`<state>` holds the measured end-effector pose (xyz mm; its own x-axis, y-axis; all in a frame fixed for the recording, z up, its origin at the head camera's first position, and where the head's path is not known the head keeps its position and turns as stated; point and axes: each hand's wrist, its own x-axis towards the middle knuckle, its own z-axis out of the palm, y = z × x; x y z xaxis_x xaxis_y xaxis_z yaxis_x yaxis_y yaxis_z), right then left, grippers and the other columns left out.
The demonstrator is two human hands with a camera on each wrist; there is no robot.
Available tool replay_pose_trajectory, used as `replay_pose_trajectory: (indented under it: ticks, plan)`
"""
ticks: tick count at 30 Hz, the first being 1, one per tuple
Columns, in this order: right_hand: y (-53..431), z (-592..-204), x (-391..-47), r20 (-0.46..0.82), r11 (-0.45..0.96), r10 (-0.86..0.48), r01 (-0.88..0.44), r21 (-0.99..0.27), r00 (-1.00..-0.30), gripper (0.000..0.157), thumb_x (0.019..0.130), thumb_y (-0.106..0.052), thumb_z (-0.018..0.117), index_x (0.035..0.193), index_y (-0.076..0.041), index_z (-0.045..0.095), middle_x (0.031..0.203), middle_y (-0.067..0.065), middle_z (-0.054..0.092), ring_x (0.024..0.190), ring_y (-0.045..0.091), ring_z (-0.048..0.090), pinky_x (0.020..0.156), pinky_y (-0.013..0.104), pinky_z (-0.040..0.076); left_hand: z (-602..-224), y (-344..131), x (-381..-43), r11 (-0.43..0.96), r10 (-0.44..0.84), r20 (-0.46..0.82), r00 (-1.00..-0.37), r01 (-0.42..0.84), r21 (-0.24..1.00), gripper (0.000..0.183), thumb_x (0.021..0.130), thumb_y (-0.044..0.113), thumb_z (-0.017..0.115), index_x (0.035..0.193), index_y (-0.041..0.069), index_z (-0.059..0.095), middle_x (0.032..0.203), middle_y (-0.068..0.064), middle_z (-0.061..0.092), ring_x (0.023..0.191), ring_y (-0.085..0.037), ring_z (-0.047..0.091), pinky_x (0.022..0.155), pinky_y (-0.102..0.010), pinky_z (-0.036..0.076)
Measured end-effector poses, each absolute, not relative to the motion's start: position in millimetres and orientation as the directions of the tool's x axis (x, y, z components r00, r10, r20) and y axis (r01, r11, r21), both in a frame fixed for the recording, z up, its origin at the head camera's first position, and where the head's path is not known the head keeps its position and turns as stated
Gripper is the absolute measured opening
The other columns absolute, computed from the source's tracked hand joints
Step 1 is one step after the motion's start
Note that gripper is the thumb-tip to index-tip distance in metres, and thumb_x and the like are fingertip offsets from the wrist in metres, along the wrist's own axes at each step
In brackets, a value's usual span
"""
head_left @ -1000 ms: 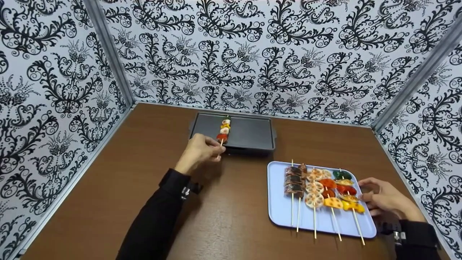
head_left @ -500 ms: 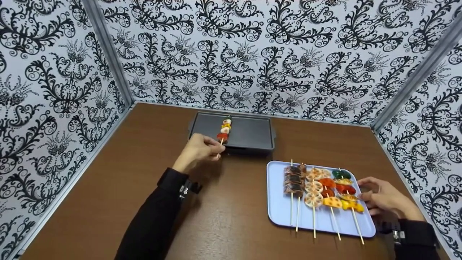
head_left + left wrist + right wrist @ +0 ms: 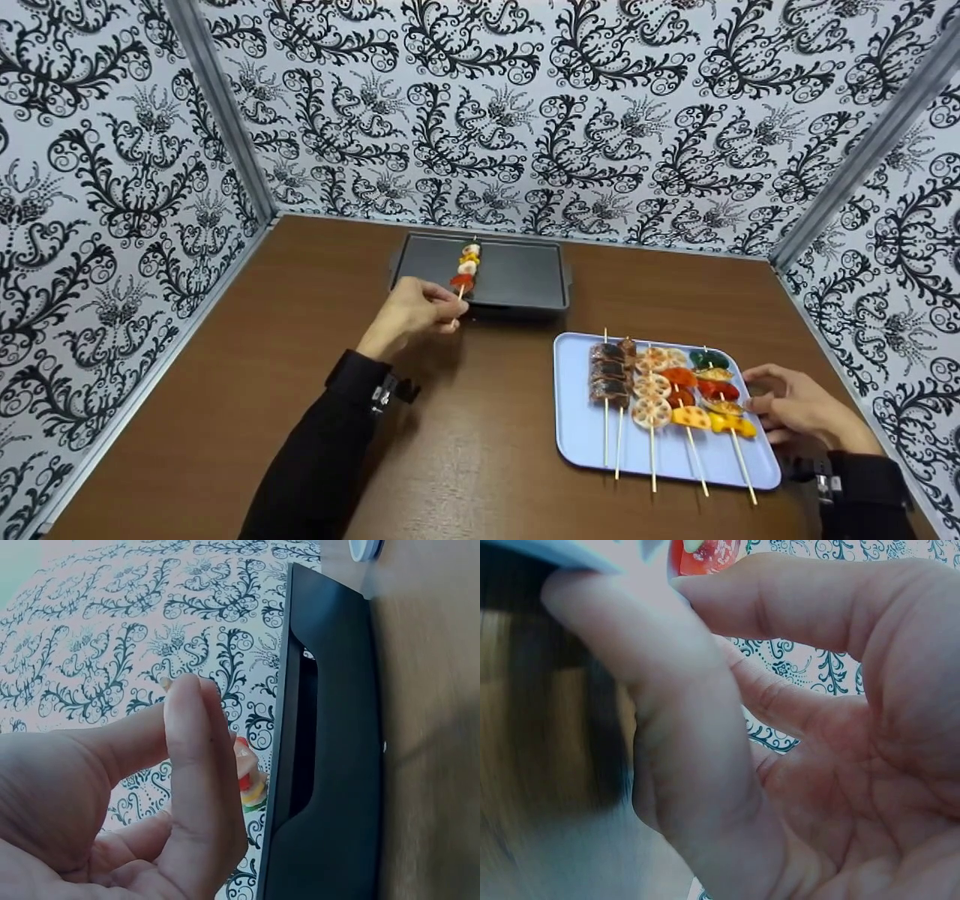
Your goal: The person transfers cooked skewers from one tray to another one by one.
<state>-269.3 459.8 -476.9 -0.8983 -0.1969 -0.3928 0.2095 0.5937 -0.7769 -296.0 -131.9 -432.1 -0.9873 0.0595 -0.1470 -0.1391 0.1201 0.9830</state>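
Observation:
In the head view my left hand (image 3: 416,311) pinches the bare stick end of a vegetable skewer (image 3: 468,267) between thumb and fingers. Red, white and yellow pieces on it overlap the left half of a dark griddle plate (image 3: 521,274). The left wrist view shows the stick's end poking out above my fingertips, with the skewer's food (image 3: 251,772) partly hidden behind them. My right hand (image 3: 799,412) grips the right rim of a pale blue tray (image 3: 577,427), thumb and fingers on either side of the edge in the right wrist view.
Several skewers lie on the tray: dark glazed meat (image 3: 609,373), lotus root slices (image 3: 651,412) and mixed vegetables (image 3: 724,390). Their sticks reach past its front rim. The brown table (image 3: 450,450) is enclosed by patterned walls (image 3: 495,127) at the back and sides.
The skewer in my left hand has turned slightly, and its green far piece shows less. Both hands keep their places and the tray stays put.

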Motion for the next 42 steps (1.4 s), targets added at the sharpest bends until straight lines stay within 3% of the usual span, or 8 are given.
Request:
replay_pose_trajectory:
  ticks: [7, 17, 27, 42]
  plan:
    - [457, -473, -268, -0.391, 0.632, -0.179, 0.198, -0.749, -0.903, 0.064, 0.094, -0.011, 0.066, 0.147, -0.001, 0.031, 0.108, 0.021, 0.068, 0.082, 0.028, 0.073, 0.066, 0.046, 0.064, -422, -132, -292, 0.154, 0.052, -0.15, -0.987, -0.141, 0.978, 0.019, 0.081, 0.013, 0.083, 0.096, 0.003, 0.075, 0.093, -0.017, 0.075, 0.069, -0.017, 0.072, 0.07, -0.031, 0.064]
    - [454, -473, -265, -0.389, 0.619, -0.177, 0.205, -0.758, -0.904, 0.064, 0.093, -0.009, 0.065, 0.148, -0.002, 0.032, 0.129, 0.032, 0.058, 0.084, 0.03, 0.072, 0.071, 0.048, 0.064, -412, -139, -280, 0.197, 0.061, -0.106, -0.993, -0.092, 0.976, 0.021, 0.081, 0.015, 0.084, 0.098, 0.006, 0.076, 0.093, -0.016, 0.076, 0.067, -0.02, 0.073, 0.068, -0.034, 0.065]
    - [455, -476, -266, -0.37, 0.648, -0.175, 0.177, -0.741, -0.912, 0.061, 0.094, -0.013, 0.066, 0.145, -0.002, 0.034, 0.104, 0.017, 0.07, 0.08, 0.028, 0.074, 0.064, 0.045, 0.064, -414, -134, -259, 0.316, 0.069, -0.025, -0.997, -0.002, 0.949, 0.017, 0.081, 0.02, 0.084, 0.091, 0.01, 0.076, 0.083, -0.011, 0.076, 0.061, -0.019, 0.073, 0.063, -0.037, 0.064]
    - [455, -474, -265, -0.37, 0.661, -0.164, 0.177, -0.729, -0.914, 0.061, 0.094, -0.012, 0.066, 0.146, -0.001, 0.036, 0.101, 0.019, 0.068, 0.078, 0.027, 0.072, 0.065, 0.045, 0.064, -422, -104, -239, 0.394, 0.112, 0.016, -0.994, 0.06, 0.917, 0.017, 0.081, 0.026, 0.084, 0.089, 0.014, 0.076, 0.079, -0.001, 0.077, 0.062, -0.018, 0.074, 0.058, -0.032, 0.063]
